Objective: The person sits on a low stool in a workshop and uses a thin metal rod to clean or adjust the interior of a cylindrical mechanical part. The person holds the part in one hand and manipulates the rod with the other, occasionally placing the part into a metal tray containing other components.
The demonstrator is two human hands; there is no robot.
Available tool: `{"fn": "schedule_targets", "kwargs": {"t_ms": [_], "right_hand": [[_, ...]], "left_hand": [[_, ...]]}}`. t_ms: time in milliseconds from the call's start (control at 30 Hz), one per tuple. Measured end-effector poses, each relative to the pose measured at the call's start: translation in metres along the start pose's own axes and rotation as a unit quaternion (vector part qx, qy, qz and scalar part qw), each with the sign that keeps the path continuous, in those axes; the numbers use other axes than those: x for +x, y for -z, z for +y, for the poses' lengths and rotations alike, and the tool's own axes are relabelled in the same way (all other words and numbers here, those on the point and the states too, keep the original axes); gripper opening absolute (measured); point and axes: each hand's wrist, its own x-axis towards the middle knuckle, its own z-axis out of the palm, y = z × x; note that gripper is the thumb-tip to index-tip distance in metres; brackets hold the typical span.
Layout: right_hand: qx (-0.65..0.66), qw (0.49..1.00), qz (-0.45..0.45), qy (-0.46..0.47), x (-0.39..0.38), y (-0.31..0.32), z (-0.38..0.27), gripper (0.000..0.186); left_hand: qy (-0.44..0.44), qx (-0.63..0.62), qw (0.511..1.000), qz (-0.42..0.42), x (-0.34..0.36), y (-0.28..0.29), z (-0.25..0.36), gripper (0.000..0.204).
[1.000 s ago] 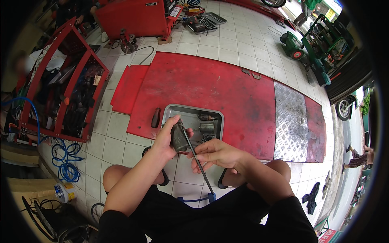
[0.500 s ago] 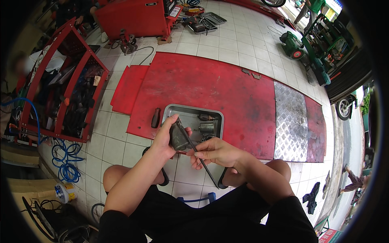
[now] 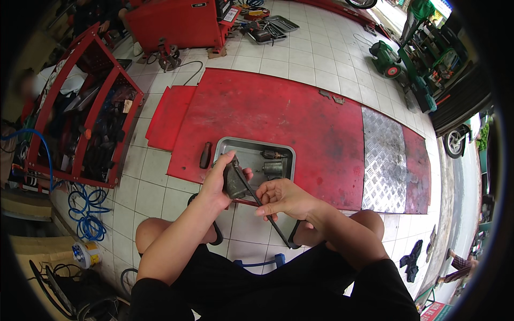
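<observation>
Dead centre of the frame, the dark metal part (image 3: 234, 182) sits up off the floor in the left hand (image 3: 220, 181), fingers wrapped around its left side, thumb up over the top, a firm clasp. A long thin black rod (image 3: 262, 208) runs from the part down and to the right, and the right hand (image 3: 285, 198) is on it: fingers curled loosely over the shaft, fingertips pinching it just right of the part. Both hands hover just below the metal tray (image 3: 235, 150), which lies on the red floor mat (image 3: 278, 112) and carries a small motor-like piece (image 3: 271, 155) and a cylinder (image 3: 274, 168). A dark-handled tool (image 3: 205, 155) lies just left of the tray, on the mat.

Compared with a second ago, the rod has swung: it pointed steeply down toward the lap, and now it lies flatter, angling out to the lower right. The left hand has kept its clasp, the part barely shifted.

Farther out, a red tool cart (image 3: 80, 128) stands at the left, blue hose (image 3: 85, 214) coiled below it.
</observation>
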Motion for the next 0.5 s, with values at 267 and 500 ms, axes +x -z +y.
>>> {"fn": "schedule_targets", "kwargs": {"t_ms": [267,500], "right_hand": [[-0.035,0.999,-0.001,0.011,0.001,0.002,0.000,0.041],[-0.060,0.998,0.034,-0.004,0.004,0.006,0.001,0.043]], "left_hand": [[0.005,-0.033,0.999,-0.015,0.000,0.001,0.004,0.029],[-0.149,0.078,0.986,-0.018,0.021,0.014,0.002,0.026]]}}
